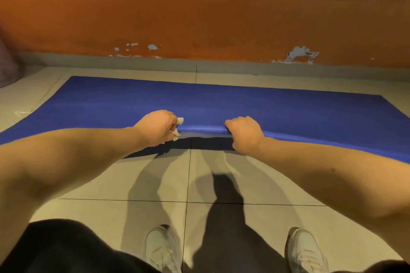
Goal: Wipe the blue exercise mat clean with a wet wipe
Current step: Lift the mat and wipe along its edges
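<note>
Gripping the near edge of the blue exercise mat [221,104], both hands are curling it off the tiled floor [137,184]. The left hand [158,127] is also closing on a crumpled wet wipe [178,127], apparently pinched against the edge; the right hand [244,134] is fisting on the mat alone. Lifting may be loosening the wipe, or folding the mat. No containers are showing.
</note>
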The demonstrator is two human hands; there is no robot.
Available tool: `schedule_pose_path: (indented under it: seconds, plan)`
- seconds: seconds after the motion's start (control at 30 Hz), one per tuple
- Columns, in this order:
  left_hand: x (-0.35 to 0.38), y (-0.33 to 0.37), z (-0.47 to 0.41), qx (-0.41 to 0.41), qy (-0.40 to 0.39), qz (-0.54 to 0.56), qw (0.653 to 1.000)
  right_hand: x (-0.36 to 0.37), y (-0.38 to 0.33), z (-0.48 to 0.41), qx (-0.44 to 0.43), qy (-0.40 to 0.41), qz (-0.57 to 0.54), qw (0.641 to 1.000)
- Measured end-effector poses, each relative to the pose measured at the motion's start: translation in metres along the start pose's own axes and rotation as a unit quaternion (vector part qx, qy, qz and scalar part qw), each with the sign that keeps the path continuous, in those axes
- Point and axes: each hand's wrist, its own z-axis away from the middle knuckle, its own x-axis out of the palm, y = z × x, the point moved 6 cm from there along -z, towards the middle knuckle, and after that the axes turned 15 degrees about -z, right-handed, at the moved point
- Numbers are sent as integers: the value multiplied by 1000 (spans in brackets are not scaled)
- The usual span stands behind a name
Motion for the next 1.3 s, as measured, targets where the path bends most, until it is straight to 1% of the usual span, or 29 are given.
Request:
schedule_pose_path:
  seconds: [0.1, 0.17, 0.23, 0.33, 0.4, 0.47, 0.63, 0.73, 0.83, 0.9, 0.97, 1.07, 1.17, 1.23, 1.3]
  plan:
    - [0, 6, -3, 36, 7, -11, 999, 16, -36, -7, -25, 12, 0, 1000]
    - [-1, 13, -5, 58, 13, -13, 998, 19, -61, -15, -24, 35, -32, 999]
    - [-3, 15, -5, 69, 27, -7, 997, 19, -84, -25, 8, 30, -65, 997]
    - [-7, 9, -4, 68, 40, -9, 997, 20, -104, -38, 77, -12, -58, 995]
    - [-7, 7, 0, 58, 32, -18, 998, 19, -107, -40, 99, -20, -52, 994]
    - [-2, -1, 7, 54, 26, -32, 998, 17, -108, -41, 80, -16, -32, 996]
    - [7, -47, 32, 14, 9, -15, 1000, 9, -103, -42, 45, -1, -34, 998]
    - [16, -66, 43, -7, -23, -26, 999, 20, -103, -42, 23, -4, -35, 999]
    - [22, -61, 39, 16, -58, -28, 998, 32, -105, -40, 20, -15, -40, 999]
    - [22, -45, 30, 22, -53, 17, 998, 34, -102, -42, 27, -7, -54, 998]
    - [18, -24, 21, 23, -36, 38, 998, 31, -99, -44, 31, -2, -56, 998]
    - [11, -15, 15, 11, -16, 2, 1000, 23, -93, -47, 13, -3, -61, 998]
    - [7, -42, 25, -23, -5, -21, 1000, 11, -89, -51, -3, 12, -69, 998]
    - [3, -63, 38, -56, -9, -10, 998, 4, -89, -54, -13, 18, -72, 997]
    - [1, -83, 48, -91, -19, -23, 995, -1, -87, -54, -13, 16, -76, 997]
